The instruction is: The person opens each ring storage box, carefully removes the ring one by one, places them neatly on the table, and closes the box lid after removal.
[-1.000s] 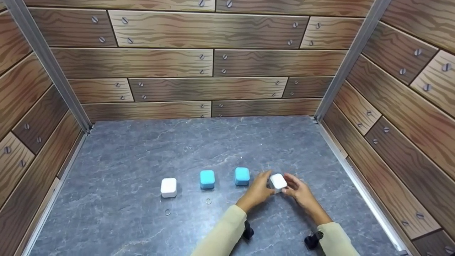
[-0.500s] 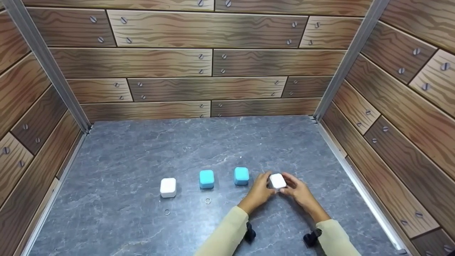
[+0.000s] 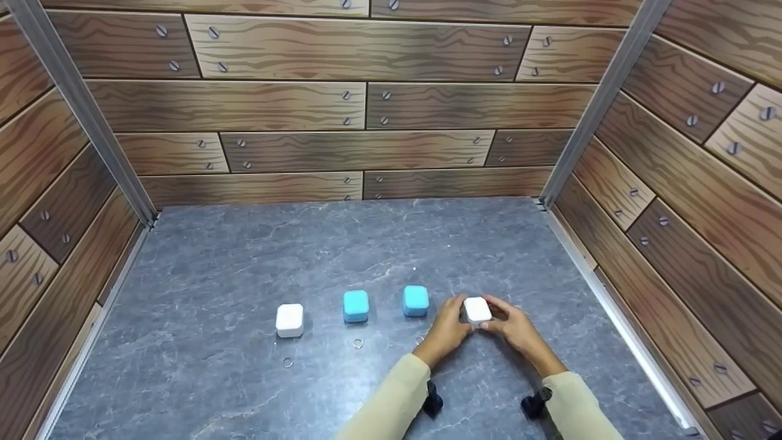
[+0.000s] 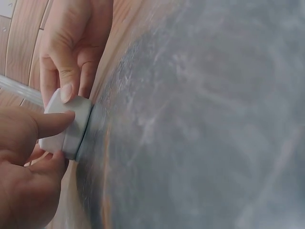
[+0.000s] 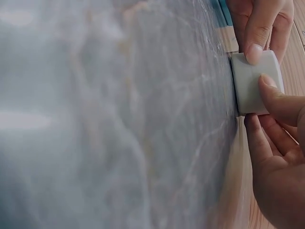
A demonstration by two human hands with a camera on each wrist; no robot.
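Observation:
Both hands hold one small white box with rounded corners (image 3: 477, 310), at the right end of a row of boxes. My left hand (image 3: 449, 327) grips its left side, and my right hand (image 3: 513, 327) grips its right side. In the left wrist view both thumbs press on the near face of the white box (image 4: 78, 121), where a seam shows. The right wrist view shows the white box (image 5: 250, 90) at the tabletop, with fingers around its sides. Left of the hands stand a turquoise box (image 3: 416, 300), another turquoise box (image 3: 355, 306) and a second white box (image 3: 289, 320).
A metal ring (image 3: 288, 362) lies before the left white box, and another ring (image 3: 358, 343) before a turquoise box. A third ring (image 3: 420, 340) is partly hidden by the left wrist. Wood-patterned walls (image 3: 366, 110) border the grey marbled tabletop (image 3: 244, 263).
The held white box has turned slightly and sits straighter. Both hands have shifted a little around it. A ring beside the left wrist has come into view. The other boxes have stayed put.

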